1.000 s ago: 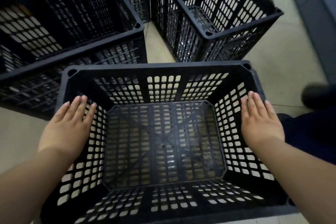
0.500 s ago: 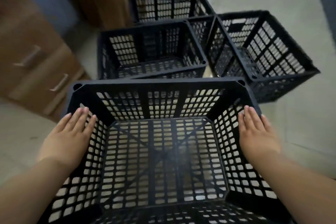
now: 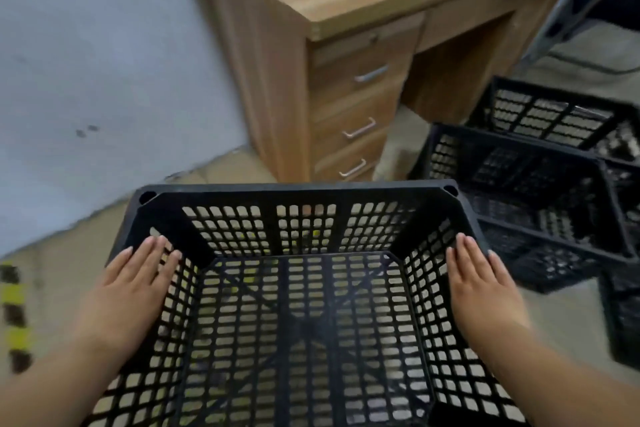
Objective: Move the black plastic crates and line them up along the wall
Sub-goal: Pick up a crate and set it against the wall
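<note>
I hold a black lattice crate (image 3: 294,191) in front of me, its open top facing up. My left hand (image 3: 131,284) lies over the left rim with fingers flat on the inner wall, and my right hand (image 3: 481,288) lies the same way over the right rim. Both thumbs are hidden outside the rim. The floor shows through the crate's bottom. Two more black crates (image 3: 519,191) (image 3: 554,114) stand on the floor at the right, and a third (image 3: 623,315) is partly cut off at the right edge.
A pale grey wall (image 3: 86,62) runs along the left and meets the floor just beyond the held crate. A wooden desk with drawers (image 3: 346,87) stands against it. Yellow-black tape (image 3: 14,315) marks the floor at the left. A chair frame (image 3: 588,21) is at the top right.
My view has swung left with the crate: the other crates slid from straight ahead to the right, and the wall and desk came into view. Both hands keep their hold on the rims.
</note>
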Action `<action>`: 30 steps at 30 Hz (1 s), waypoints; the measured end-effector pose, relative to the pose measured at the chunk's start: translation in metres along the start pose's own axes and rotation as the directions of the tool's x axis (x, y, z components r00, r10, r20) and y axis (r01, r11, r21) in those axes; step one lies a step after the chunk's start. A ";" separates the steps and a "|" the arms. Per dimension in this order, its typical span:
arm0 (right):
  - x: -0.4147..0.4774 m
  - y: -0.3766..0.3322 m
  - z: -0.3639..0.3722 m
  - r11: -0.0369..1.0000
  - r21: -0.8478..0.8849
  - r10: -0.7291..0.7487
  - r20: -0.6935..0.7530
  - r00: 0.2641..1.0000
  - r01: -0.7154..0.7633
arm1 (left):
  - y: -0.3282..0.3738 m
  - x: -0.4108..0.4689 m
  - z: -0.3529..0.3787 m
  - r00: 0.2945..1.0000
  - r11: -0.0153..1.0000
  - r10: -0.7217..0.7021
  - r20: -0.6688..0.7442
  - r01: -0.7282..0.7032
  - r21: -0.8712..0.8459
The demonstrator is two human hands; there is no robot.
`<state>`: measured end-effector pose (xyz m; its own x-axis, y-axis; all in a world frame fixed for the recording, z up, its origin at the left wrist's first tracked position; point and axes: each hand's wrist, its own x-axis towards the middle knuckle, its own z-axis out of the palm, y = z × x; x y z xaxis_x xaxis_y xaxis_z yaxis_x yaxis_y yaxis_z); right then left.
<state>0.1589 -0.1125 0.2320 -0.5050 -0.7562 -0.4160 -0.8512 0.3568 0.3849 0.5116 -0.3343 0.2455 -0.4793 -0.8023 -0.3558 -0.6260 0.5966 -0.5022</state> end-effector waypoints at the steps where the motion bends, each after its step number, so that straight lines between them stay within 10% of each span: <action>1: 0.008 -0.026 -0.019 1.000 -0.008 -0.023 -0.029 0.999 0.022 | -0.027 -0.001 0.018 0.999 1.000 -0.026 0.019 0.026 -0.013; 12: 0.100 -0.310 -0.155 0.921 0.016 -0.319 -0.540 0.779 0.388 | -0.292 -0.020 0.174 0.965 0.971 -0.184 0.188 0.208 -0.115; 30: 0.306 -0.618 -0.253 0.742 -0.007 -0.534 -0.611 0.585 0.670 | -0.494 0.093 0.397 0.844 0.906 -0.338 0.417 0.411 -0.097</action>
<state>0.5663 -0.7032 0.0758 0.2460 -0.9678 0.0542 -0.9693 -0.2457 0.0123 1.0200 -0.7108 0.1474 0.0635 -0.8863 -0.4586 -0.8238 0.2128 -0.5254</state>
